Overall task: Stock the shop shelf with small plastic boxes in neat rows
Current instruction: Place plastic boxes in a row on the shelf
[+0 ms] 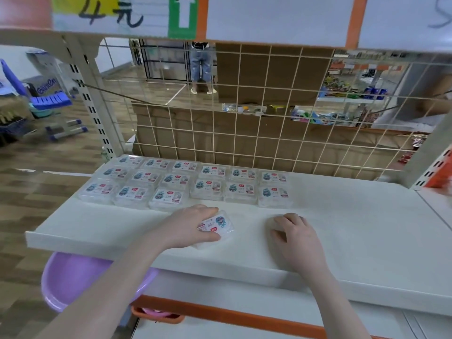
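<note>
Several small clear plastic boxes (168, 198) with printed labels lie in neat rows at the back left of the white shelf (342, 228). The left columns hold three rows and the right columns two. My left hand (188, 227) grips one more labelled box (217, 225) flat on the shelf, just in front of the rows and turned askew. Further right, my right hand (294, 234) rests on the shelf with fingers and thumb curled round a faint clear box (272, 225) that is mostly hidden under it.
A wire grid back panel (244, 133) closes the rear of the shelf, with cardboard behind it. A purple basin (73, 277) sits below the shelf's left front. A price sign (110, 15) hangs overhead. A person (201, 67) stands far behind the grid.
</note>
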### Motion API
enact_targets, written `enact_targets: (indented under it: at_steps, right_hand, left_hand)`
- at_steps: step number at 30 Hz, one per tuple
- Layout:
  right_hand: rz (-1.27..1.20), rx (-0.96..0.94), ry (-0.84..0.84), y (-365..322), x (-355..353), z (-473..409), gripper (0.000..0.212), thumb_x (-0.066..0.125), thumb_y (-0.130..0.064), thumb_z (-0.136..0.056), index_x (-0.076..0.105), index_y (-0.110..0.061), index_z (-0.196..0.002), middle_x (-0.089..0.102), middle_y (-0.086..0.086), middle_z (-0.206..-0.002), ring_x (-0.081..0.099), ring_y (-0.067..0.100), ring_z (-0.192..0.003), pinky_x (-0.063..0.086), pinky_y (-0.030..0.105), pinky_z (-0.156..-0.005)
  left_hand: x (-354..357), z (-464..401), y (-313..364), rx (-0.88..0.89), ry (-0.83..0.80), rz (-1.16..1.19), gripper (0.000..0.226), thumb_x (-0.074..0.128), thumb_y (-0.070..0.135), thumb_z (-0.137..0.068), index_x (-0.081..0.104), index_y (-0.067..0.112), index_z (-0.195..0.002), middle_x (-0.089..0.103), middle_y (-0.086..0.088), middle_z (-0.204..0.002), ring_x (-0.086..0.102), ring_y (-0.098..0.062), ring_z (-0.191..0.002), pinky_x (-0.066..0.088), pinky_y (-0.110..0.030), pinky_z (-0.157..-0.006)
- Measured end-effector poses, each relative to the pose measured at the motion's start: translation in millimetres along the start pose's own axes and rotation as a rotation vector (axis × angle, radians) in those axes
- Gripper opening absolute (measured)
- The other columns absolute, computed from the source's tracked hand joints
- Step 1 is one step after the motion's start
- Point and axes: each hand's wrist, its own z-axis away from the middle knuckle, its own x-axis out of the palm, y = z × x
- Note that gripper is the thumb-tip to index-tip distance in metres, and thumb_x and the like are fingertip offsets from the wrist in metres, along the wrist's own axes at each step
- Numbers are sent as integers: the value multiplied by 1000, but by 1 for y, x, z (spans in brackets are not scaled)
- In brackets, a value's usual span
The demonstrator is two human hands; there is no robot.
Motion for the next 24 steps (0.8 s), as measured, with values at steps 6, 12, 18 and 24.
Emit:
enact_targets:
  at_steps: [6,12,18,24]
  right_hand:
    - [18,-13,-12,1,0,-1,29,53,-24,-89,62,-15,-116,58,3,-119,49,25,-112,38,31,-93]
    - [20,-23,-24,2,0,-1,31,51,-28,-91,59,-17,-119,55,1,-122,47,22,-115,37,29,-96]
    - [16,-21,-23,1,-1,-1,33,50,-29,-91,57,-19,-122,53,-1,-124,46,21,-116,36,28,-95]
    - [9,-16,-13,1,-1,0,31,53,-25,-90,61,-16,-119,56,2,-121,49,24,-113,38,30,-94]
  left_hand:
    - [-28,-4,-10,213,-144,-141,96,76,42,-72,17,39,-148,14,23,-154,14,2,-139,11,-13,-107]
    - [-35,-18,-3,324,-354,-367,94,69,21,-79,9,39,-149,0,21,-156,3,0,-141,11,-12,-100]
    - [-33,-22,2,337,-321,-399,86,69,30,-80,17,36,-149,12,18,-156,17,-6,-141,27,-27,-108]
    - [-21,-11,4,262,-88,-410,87,66,61,-72,33,25,-144,41,7,-140,36,-13,-128,36,-30,-102]
